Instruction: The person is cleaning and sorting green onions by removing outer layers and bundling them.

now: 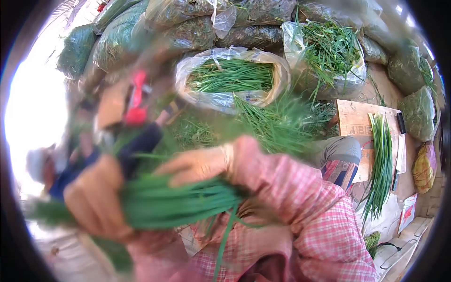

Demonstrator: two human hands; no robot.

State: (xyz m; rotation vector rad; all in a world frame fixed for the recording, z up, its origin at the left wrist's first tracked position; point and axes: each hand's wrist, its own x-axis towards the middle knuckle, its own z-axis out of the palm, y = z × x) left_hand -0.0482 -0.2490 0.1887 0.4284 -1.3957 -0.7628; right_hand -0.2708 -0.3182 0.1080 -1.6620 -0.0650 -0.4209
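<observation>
My left hand (98, 199) is closed in a fist around a thick bundle of chives (183, 202), long thin green leaves held sideways in front of my chest. My right hand (195, 164) rests on top of the bundle with its fingers stretched out along the leaves. Both hands are somewhat blurred. Some loose leaves hang down below the bundle near my lap. The left end of the bundle, beyond my fist, is smeared. More loose chives (268, 122) lie on the ground past my right forearm.
An open plastic bag (181, 77) of aligned chives stands ahead, beside a bag (300, 80) heaped with loose greens. Filled sacks (122, 44) line the back. On the right, a bunch (381, 155) lies across a wooden board (352, 115) near a dark-handled knife (400, 123). Another person (61, 174) sits at left.
</observation>
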